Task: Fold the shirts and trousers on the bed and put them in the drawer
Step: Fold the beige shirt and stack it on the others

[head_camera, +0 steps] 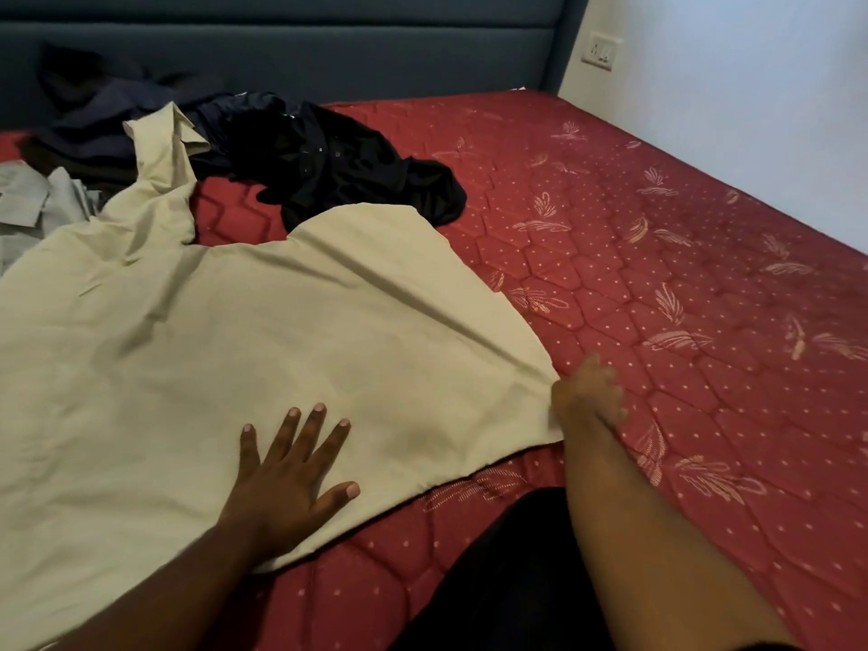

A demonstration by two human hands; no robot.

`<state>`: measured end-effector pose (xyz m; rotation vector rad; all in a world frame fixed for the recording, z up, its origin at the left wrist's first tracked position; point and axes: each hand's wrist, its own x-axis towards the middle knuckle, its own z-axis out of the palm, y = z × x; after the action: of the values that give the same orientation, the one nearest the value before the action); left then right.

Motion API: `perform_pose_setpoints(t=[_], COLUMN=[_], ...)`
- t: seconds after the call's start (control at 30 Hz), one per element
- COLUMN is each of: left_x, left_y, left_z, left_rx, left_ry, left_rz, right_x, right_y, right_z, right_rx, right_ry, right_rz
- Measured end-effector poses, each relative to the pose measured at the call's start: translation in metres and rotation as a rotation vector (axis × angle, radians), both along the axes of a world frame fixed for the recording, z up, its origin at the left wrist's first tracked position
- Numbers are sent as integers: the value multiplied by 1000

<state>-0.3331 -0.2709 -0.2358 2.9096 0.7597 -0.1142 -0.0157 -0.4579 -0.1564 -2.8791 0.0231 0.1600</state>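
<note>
A beige shirt point(263, 331) lies spread flat over the left half of the red mattress point(657, 274), its collar end pointing toward the headboard. My left hand point(291, 472) rests flat on the shirt's lower part with its fingers spread. My right hand point(587, 392) pinches the shirt's right bottom corner at the cloth's edge. A crumpled black shirt point(338, 162) lies behind the beige one. Dark navy clothes point(108, 119) are heaped at the back left. A grey shirt point(33, 199) shows at the left edge.
A blue padded headboard point(329, 54) runs along the back. A white wall with a socket point(602, 50) stands to the right. The bare patterned mattress stretches to the right of the shirt. A dark garment on my body point(507, 580) shows at the bottom.
</note>
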Motion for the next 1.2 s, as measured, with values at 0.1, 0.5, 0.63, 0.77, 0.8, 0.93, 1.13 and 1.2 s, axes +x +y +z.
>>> perform_pose_setpoints(t=[0.1, 0.5, 0.63, 0.77, 0.8, 0.93, 1.13, 1.2], left_x=[23, 58, 80, 95, 102, 123, 119, 114], left_y=[-3, 0, 46, 112, 135, 232, 328, 350], left_z=[10, 4, 14, 28, 31, 27, 29, 31], left_rx=[17, 8, 43, -3, -4, -73, -117, -178], left_ry=[-37, 2, -137, -227, -245, -364, -392, -278], left_rz=[-19, 21, 108, 212, 214, 344, 454, 517], right_x=[-32, 11, -2, 65, 69, 65, 91, 99], right_y=[42, 55, 101, 127, 152, 250, 359, 379], right_z=[7, -35, -51, -35, -29, -14, 5, 15], right_rx=[187, -199, -58, 129, 165, 358, 115, 18], right_ry=[-235, -53, 72, -203, -229, -195, -192, -238], right_rz=[497, 896, 1311, 636, 703, 979, 1123, 1095])
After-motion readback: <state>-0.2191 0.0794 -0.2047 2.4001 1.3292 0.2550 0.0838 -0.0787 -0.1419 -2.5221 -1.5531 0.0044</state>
